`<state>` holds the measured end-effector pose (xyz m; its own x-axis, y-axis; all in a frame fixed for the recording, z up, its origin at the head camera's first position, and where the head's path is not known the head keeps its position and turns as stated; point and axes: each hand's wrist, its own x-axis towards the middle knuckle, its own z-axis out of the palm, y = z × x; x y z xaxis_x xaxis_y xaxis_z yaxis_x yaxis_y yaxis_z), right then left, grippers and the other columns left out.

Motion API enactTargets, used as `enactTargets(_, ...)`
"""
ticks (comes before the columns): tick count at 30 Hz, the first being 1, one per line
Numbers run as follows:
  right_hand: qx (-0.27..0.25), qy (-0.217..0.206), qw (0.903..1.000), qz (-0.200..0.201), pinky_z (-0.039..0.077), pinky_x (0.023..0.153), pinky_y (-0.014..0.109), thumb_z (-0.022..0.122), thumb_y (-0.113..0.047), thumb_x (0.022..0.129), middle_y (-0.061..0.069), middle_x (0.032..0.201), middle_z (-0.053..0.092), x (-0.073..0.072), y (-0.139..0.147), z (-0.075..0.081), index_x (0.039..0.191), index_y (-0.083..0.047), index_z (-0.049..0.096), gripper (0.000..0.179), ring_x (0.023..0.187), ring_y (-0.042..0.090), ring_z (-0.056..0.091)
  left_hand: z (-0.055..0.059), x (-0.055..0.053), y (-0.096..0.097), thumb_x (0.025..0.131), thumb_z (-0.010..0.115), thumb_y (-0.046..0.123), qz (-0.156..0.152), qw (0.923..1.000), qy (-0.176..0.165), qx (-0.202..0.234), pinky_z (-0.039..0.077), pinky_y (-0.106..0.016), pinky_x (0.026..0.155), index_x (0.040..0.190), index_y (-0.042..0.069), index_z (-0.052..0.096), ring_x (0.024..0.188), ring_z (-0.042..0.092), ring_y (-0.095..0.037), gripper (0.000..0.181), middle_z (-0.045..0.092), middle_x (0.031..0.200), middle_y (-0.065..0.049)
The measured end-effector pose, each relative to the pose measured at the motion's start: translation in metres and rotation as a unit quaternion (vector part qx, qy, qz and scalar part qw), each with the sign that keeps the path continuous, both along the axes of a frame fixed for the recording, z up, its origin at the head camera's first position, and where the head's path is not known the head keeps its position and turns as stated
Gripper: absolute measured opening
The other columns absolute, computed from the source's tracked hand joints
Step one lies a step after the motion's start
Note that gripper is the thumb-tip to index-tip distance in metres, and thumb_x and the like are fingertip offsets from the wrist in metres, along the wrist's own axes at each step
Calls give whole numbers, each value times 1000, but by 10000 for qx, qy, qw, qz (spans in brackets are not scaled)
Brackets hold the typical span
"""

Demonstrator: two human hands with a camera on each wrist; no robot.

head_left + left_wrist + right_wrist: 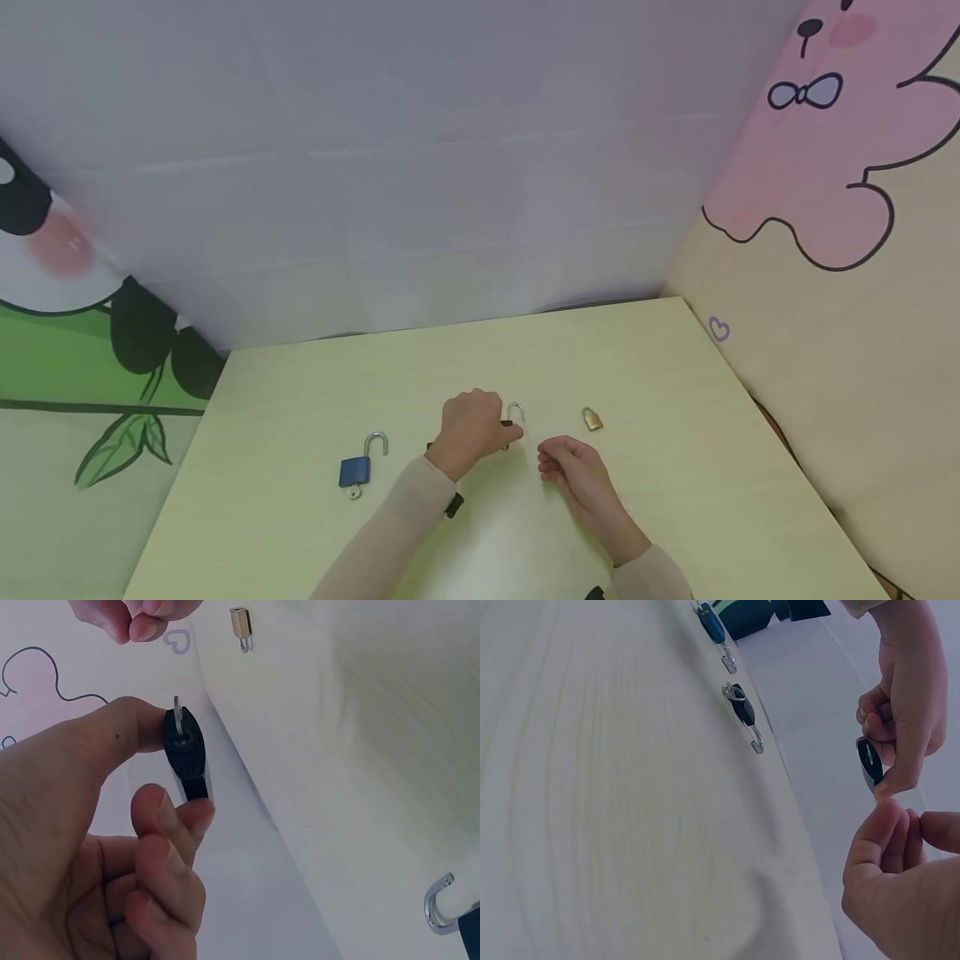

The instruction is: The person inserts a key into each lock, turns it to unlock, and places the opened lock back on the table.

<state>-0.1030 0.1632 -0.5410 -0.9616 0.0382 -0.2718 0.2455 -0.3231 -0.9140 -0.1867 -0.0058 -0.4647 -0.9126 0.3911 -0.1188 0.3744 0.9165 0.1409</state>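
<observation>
My left hand holds a black padlock between thumb and fingers, above the table. Its shackle stands up, and a key sticks out of its underside. Close by on the right, my right hand hovers with loosely bent fingers; nothing shows between them. In the right wrist view its fingertips are just below the held padlock. Another dark padlock with a key ring lies on the table, mostly covered by the left hand in the head view.
A blue padlock with its shackle raised and a key in it lies at the left of the pale table. A small brass padlock lies towards the right. Walls with cartoon drawings border the table.
</observation>
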Motion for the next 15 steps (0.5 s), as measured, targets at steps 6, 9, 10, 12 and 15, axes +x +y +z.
enactTargets(6, 581, 161, 9982, 41, 55, 69, 27, 60, -6, 98, 19, 91, 64, 1, 1, 0, 103, 16, 62, 23, 76, 18, 62, -3, -2, 4, 82, 69, 47, 221, 9997, -107, -60, 24, -27, 43, 54, 18, 45, 45, 27, -10, 47, 27, 49, 7)
enactTargets(9, 1088, 380, 9933, 64, 55, 68, 28, 63, -7, 97, 19, 90, 64, 3, 3, 2, 101, 13, 64, 20, 75, 19, 62, -5, -2, 5, 82, 69, 47, 210, 9997, -94, -29, 23, -27, 43, 53, 18, 43, 45, 25, -10, 48, 24, 48, 7)
enactTargets(10, 1437, 516, 9882, 100, 55, 68, 28, 65, -7, 96, 18, 89, 65, 4, 3, 3, 99, 10, 66, 17, 74, 19, 62, -6, -2, 5, 81, 69, 46, 200, 9998, -84, -6, 22, -27, 43, 53, 17, 42, 45, 24, -10, 49, 23, 48, 7)
enactTargets(12, 2416, 895, 9660, 215, 53, 68, 27, 69, -8, 94, 10, 86, 66, 6, 5, 5, 94, 0, 69, 9, 74, 17, 61, -8, -2, 5, 81, 69, 46, 180, 9998, -50, 3, 22, -27, 43, 52, 18, 41, 45, 23, -10, 50, 22, 49, 7)
enactTargets(15, 4030, 1536, 9014, 391, 50, 68, 28, 74, -9, 89, -2, 81, 63, 10, 7, 10, 89, -12, 69, 6, 74, 15, 60, -12, -4, 6, 81, 69, 46, 165, 9999, 15, 6, 22, -27, 42, 52, 18, 40, 46, 23, -10, 50, 23, 50, 7)
